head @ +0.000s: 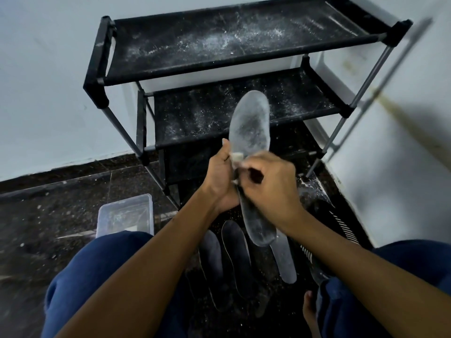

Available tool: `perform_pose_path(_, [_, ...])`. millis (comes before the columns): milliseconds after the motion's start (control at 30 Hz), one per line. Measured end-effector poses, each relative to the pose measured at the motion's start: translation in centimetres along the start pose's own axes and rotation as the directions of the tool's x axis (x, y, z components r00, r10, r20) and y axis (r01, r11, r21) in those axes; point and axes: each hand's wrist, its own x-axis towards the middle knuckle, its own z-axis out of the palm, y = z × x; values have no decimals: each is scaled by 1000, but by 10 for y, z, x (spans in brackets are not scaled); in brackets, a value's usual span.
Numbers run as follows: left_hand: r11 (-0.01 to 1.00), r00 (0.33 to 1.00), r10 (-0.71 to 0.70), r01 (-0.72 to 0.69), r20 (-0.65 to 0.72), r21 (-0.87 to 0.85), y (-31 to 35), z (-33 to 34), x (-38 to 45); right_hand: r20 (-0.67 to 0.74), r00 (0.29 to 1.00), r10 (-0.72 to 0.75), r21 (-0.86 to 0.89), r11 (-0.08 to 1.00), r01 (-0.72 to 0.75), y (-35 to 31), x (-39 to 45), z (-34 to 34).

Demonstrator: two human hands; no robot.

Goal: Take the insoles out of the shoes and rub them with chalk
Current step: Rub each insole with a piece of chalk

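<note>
- Dark speckled stone floor [48, 215] meets pale walls, and a black fabric shoe rack with grey metal posts [219, 45] stands in the corner, its tiers dusted with white powder.
- Left hand [220, 176] makes a closed grip around the middle of a long grey foam insole whitened with chalk [250, 128], fingers curled behind it, thumb at its left edge.
- The insole stands nearly upright in front of the rack; its toe end rises well above both hands and its heel end hangs below them.
- Right hand [271, 184] has a closed grip, fingers curled, pinching a small white stub of chalk [237, 156] against the insole's face, just beside the left thumb.
- Below the hands, on the floor between the knees in blue trousers [80, 269], lie two dark unchalked insoles [235, 250] side by side, and to their right a pale chalked insole [284, 259].
- A black shoe with white stripes [341, 228] lies to the right, partly hidden by the right forearm.
- A clear plastic box [127, 215] sits on the floor just beyond the left knee.
</note>
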Motion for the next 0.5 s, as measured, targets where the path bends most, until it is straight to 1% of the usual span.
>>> perform_pose_path(67, [999, 1000, -7, 7, 8, -35, 2, -2, 0, 93, 995, -34, 12, 999, 33, -5, -7, 1])
perform_pose_path(100, [999, 1000, -7, 8, 12, -31, 0, -2, -1, 111, 993, -40, -7, 999, 41, -3, -4, -3])
perform_pose_path(133, [1000, 1000, -10, 11, 23, -9, -2, -2, -1, 96, 995, -34, -42, 998, 38, 3, 3, -7])
perform_pose_path(200, [999, 996, -42, 40, 74, 38, -7, -1, -2, -5, 1000, 12, -101, 995, -12, 15, 18, -18])
perform_pose_path(233, [997, 993, -63, 58, 99, 53, -8, 0, -3, -53, 998, 30, -104, 994, -36, 18, 23, -22])
perform_pose_path(267, [996, 992, -72, 66, 106, 54, -9, 0, -4, -73, 997, 35, -99, 994, -42, 19, 23, -22])
perform_pose_path(300, [997, 993, -68, 65, 99, 41, -9, 0, -4, -63, 998, 23, -99, 995, -29, 17, 21, -20])
perform_pose_path(367, [999, 997, -46, 46, 56, 7, -8, -4, -2, 12, 1000, -24, -78, 997, 24, 8, 8, -9])
perform_pose_path(433, [999, 998, -39, 39, 46, -7, -8, -8, 1, 71, 996, -50, -34, 998, 52, 3, 1, -6])
perform_pose_path(500, [998, 996, -57, 57, 68, 14, -11, -8, 0, 46, 998, -36, -33, 999, 38, 8, 10, -10])
